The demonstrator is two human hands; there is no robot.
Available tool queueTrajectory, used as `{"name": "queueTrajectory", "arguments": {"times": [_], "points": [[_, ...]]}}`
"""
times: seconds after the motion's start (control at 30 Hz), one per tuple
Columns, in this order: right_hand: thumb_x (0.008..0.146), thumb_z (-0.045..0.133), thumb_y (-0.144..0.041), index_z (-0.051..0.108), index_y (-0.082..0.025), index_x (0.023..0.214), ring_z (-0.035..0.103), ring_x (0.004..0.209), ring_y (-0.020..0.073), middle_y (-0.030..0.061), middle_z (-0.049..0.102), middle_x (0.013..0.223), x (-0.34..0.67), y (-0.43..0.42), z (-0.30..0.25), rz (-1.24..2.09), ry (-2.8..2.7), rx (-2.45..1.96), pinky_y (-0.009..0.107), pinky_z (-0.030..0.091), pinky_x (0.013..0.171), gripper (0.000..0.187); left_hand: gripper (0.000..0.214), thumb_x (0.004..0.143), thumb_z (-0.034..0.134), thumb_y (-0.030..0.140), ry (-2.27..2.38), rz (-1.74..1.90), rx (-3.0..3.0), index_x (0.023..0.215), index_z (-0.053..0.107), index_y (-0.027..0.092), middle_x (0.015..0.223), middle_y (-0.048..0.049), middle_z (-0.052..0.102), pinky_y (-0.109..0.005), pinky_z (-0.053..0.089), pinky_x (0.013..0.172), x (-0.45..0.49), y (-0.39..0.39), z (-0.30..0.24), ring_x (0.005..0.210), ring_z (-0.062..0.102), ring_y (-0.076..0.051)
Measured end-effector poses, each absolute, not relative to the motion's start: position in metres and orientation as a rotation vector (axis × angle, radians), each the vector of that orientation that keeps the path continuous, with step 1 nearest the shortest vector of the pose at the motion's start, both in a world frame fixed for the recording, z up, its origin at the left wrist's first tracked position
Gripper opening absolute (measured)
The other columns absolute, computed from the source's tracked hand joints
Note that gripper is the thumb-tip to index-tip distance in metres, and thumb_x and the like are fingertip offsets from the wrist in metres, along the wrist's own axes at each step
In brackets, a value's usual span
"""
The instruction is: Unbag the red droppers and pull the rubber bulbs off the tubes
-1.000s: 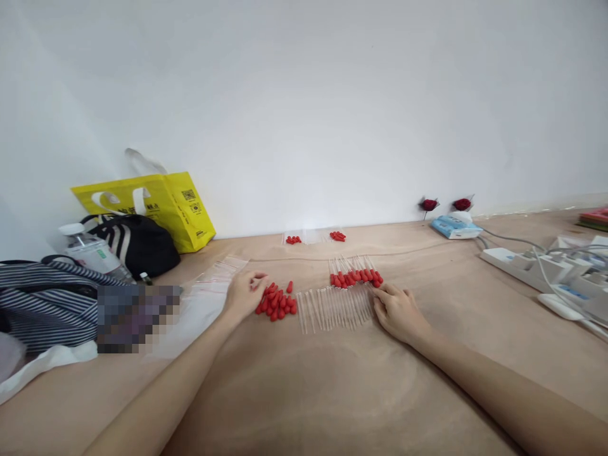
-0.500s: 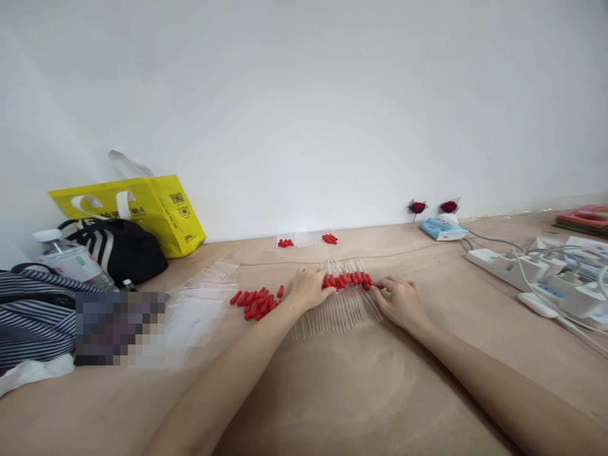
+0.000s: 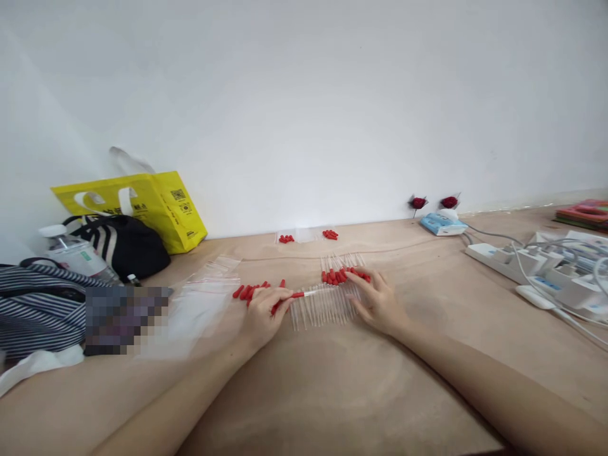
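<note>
On the brown table (image 3: pixel 332 392) my left hand (image 3: pixel 263 315) pinches a clear dropper tube with a red bulb (image 3: pixel 304 294), just left of a row of bare clear tubes (image 3: pixel 325 305). Behind that hand lies a loose pile of red rubber bulbs (image 3: pixel 249 292). My right hand (image 3: pixel 375 301) lies with fingers spread on the row of tubes. Its fingertips reach a second row of tubes capped with red bulbs (image 3: pixel 342 272).
Clear zip bags (image 3: pixel 204 297) lie to the left, beside striped bags (image 3: pixel 42 304), a water bottle (image 3: pixel 71 253) and a yellow tote (image 3: pixel 142 206). Two small bagged lots of red bulbs (image 3: pixel 306 236) sit by the wall. Power strips with cables (image 3: pixel 536 269) fill the right.
My left hand pulled back from the capped row toward the left end of the bare tubes and now pinches a capped tube. My right hand shifted left onto the rows.
</note>
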State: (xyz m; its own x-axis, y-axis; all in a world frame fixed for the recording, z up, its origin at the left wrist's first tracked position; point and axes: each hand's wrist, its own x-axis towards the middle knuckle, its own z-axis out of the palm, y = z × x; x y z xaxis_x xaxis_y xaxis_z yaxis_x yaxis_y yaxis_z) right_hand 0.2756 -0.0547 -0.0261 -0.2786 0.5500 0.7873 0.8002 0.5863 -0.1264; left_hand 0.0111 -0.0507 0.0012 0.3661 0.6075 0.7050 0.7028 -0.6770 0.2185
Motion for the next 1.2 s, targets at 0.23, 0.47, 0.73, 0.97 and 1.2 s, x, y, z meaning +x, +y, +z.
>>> {"name": "queueTrajectory", "arguments": {"times": [0.23, 0.47, 0.73, 0.97, 1.2], "points": [[0.079, 0.054, -0.031, 0.061, -0.023, 0.097, 0.047, 0.098, 0.0208, 0.0069, 0.057, 0.106, 0.231, -0.067, -0.026, -0.381, -2.159, -0.951, 0.040, 0.031, 0.085, 0.021, 0.012, 0.080, 0.053, 0.025, -1.005, -1.156, -2.530, 0.075, 0.062, 0.022, 0.079, 0.0011, 0.070, -0.030, 0.036, 0.071, 0.012, -0.058, -0.013, 0.068, 0.060, -0.012], [0.083, 0.049, -0.027, 0.063, -0.023, 0.086, 0.051, 0.083, 0.0153, 0.0003, 0.064, 0.073, 0.231, -0.063, -0.028, -0.372, -2.154, -0.894, 0.039, 0.026, 0.089, 0.015, 0.015, 0.081, 0.051, 0.029, -0.979, -0.982, -2.594, 0.089, 0.063, 0.023, 0.089, -0.0012, 0.069, -0.033, 0.035, 0.080, 0.015, -0.062, -0.010, 0.081, 0.058, -0.015], [0.082, 0.046, -0.020, 0.062, -0.024, 0.092, 0.052, 0.079, 0.0139, -0.0021, 0.062, 0.062, 0.230, -0.067, -0.029, -0.437, -2.148, -0.775, 0.041, 0.023, 0.091, 0.019, 0.021, 0.085, 0.045, 0.029, -0.884, -0.911, -2.585, 0.096, 0.063, 0.025, 0.103, -0.0027, 0.065, -0.042, 0.030, 0.094, 0.026, -0.062, -0.014, 0.101, 0.053, -0.019], [0.082, 0.047, -0.021, 0.062, -0.025, 0.088, 0.052, 0.079, 0.0134, -0.0035, 0.062, 0.060, 0.231, -0.070, -0.026, -0.482, -2.174, -0.782, 0.042, 0.020, 0.093, 0.016, 0.017, 0.083, 0.048, 0.025, -0.917, -0.954, -2.605, 0.079, 0.064, 0.023, 0.091, -0.0021, 0.069, -0.050, 0.023, 0.098, 0.025, -0.065, -0.013, 0.097, 0.057, -0.021], [0.082, 0.048, -0.023, 0.062, -0.025, 0.082, 0.052, 0.077, 0.0130, -0.0042, 0.063, 0.060, 0.233, -0.072, -0.025, -0.457, -2.157, -0.747, 0.042, 0.019, 0.094, 0.014, 0.015, 0.082, 0.048, 0.023, -0.921, -0.915, -2.610, 0.073, 0.061, 0.022, 0.087, 0.0012, 0.069, -0.048, 0.018, 0.100, 0.026, -0.069, -0.012, 0.097, 0.055, -0.020]]}}
